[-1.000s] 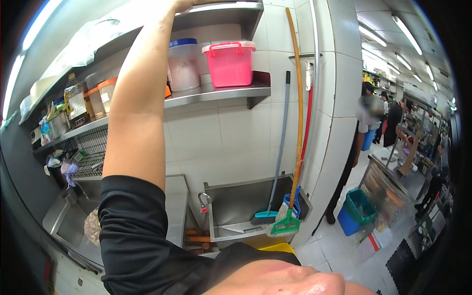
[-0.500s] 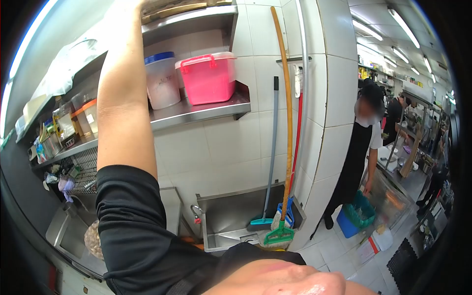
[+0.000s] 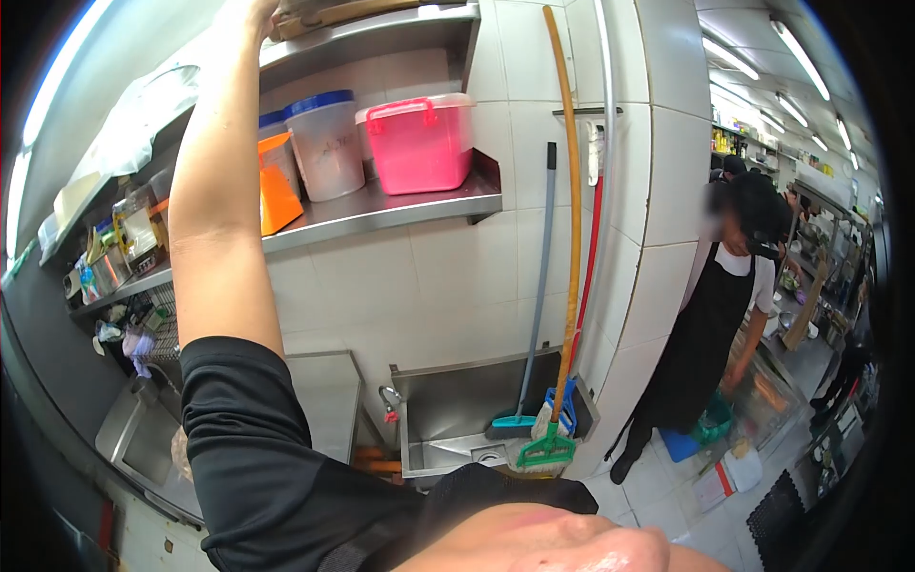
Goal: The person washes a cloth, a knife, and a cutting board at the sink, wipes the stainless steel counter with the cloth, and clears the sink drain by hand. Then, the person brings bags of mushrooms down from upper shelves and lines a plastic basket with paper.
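My left arm, in a black short sleeve, is raised up the left side of the view. My left hand is at the top edge, mostly cut off, so its fingers do not show. Closest to it is a flat brown item on the upper steel shelf; whether they touch is unclear. On the shelf below stand a pink box with a clear lid, a blue-lidded plastic tub and an orange container partly behind my arm. My right hand is out of view.
A steel sink holds a teal broom and a green-clamped mop, their handles against the wall. Another person in a black apron stands at right beside a blue bin. A steel counter is below my arm.
My raised arm has shifted slightly left, revealing more of the orange container and tubs. The scene sits a little further right in view. The other person has turned and leaned over the bin.
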Demonstrator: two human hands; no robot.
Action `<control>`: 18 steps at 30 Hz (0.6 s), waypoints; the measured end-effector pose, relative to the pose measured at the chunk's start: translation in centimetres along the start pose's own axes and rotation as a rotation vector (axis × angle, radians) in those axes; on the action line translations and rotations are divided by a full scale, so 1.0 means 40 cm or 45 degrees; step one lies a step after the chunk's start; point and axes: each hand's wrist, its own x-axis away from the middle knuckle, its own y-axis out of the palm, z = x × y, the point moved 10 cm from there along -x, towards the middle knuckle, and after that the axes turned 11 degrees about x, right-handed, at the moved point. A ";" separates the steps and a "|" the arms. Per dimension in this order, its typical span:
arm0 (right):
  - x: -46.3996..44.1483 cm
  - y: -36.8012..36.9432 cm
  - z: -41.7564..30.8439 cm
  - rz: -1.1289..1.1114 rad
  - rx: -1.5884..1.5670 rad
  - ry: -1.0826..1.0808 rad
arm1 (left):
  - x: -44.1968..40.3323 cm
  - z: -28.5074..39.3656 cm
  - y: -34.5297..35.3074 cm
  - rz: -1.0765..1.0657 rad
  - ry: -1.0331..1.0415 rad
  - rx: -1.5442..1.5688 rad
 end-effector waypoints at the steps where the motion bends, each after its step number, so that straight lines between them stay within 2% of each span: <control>1: 0.004 0.008 -0.045 -0.018 -0.017 -0.079 | 0.006 -0.002 -0.012 -0.001 -0.006 0.033; 7: 0.092 0.083 -0.225 -0.120 -0.017 -0.299 | 0.030 0.001 -0.006 0.008 -0.013 0.234; 11: 0.132 0.134 -0.461 -0.184 -0.012 -0.555 | 0.045 -0.022 0.025 0.048 -0.026 0.343; 13: 0.137 0.138 -0.621 -0.122 0.175 -0.704 | 0.042 -0.025 0.033 0.068 -0.026 0.396; 16: 0.380 0.173 -0.830 -0.219 0.138 -0.791 | 0.028 -0.013 0.023 0.075 -0.008 0.491; 18: 0.464 0.194 -0.886 -0.256 0.188 -0.835 | 0.022 0.003 0.001 0.048 0.013 0.581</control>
